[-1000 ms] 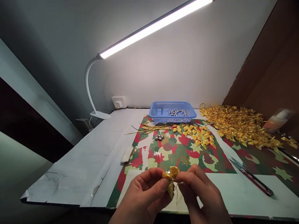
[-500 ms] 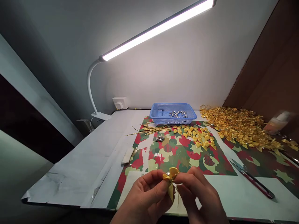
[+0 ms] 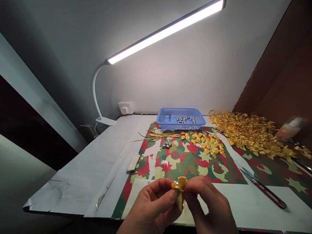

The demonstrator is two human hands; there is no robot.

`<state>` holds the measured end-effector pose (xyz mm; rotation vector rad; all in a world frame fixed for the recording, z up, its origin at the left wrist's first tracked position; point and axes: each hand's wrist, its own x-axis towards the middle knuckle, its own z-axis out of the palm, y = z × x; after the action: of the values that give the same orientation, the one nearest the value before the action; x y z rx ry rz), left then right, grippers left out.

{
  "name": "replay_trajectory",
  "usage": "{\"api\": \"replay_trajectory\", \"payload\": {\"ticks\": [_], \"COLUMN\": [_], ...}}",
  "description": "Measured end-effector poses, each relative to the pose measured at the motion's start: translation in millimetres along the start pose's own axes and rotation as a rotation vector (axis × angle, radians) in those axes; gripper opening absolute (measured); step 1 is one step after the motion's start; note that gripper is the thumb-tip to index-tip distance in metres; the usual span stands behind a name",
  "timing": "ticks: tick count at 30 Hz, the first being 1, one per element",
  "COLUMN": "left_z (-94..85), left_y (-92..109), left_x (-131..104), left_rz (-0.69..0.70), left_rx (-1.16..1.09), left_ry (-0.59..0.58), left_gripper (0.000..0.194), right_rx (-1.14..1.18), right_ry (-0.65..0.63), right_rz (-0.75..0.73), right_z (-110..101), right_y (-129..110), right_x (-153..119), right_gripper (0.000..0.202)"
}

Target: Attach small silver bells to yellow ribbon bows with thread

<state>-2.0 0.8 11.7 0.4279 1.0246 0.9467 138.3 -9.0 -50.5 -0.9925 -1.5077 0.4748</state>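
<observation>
Head view looks down on my two hands at the near edge of the worktop (image 3: pixel 80 169), where they meet around a small yellow ribbon bow (image 3: pixel 179 190). My left hand (image 3: pixel 152 208) pinches the bow's left loop between thumb and forefinger, and my right hand (image 3: pixel 208 204) is closed on its right side, fingertips pressed at the knot; a thin gold thread hangs below it. The bow is lifted clear of the patterned red and green paper (image 3: pixel 185 159) that covers the middle of the worktop. Farther back on that paper lie a scatter of loose yellow bows (image 3: pixel 207 143), a bundle of gold wire lengths (image 3: pixel 161 135) and a few silver bells (image 3: pixel 167 145). At the far edge sits a blue basket (image 3: pixel 170 122) with more bells inside. A large heap of finished bows (image 3: pixel 251 131) fills the far right corner, and red-handled scissors (image 3: pixel 264 188) lie near the right edge. A clamp lamp (image 3: pixel 165 31) arches over from the far left.
</observation>
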Motion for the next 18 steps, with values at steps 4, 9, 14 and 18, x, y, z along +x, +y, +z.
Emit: {"api": "replay_trajectory", "payload": {"ticks": [4,9,14,18], "left_z": [-1.9,2.9,4.5,1.1], "left_y": [-3.4,-8.5,-13.6,-12.1], "left_x": [5.6,6.7,9.0,13.1], "left_rz": [0.107,0.356,0.563,0.558], "left_rx": [0.056,0.25,0.376,0.376], "left_ry": [-0.016,0.096,0.194,0.204], "left_gripper": [0.017,0.018,0.016,0.017], "right_rx": [-0.1,-0.264,-0.543,-0.402], "right_ry": [0.064,0.04,-0.015,0.192], "right_rz": [0.138,-0.026,-0.237,-0.295], "right_z": [0.2,1.5,-0.5,-3.9], "right_y": [-3.7,-5.8,-2.8,-17.9], "right_x": [-4.9,-5.1,5.4,12.4], "right_gripper": [0.006,0.016,0.018,0.019]}}
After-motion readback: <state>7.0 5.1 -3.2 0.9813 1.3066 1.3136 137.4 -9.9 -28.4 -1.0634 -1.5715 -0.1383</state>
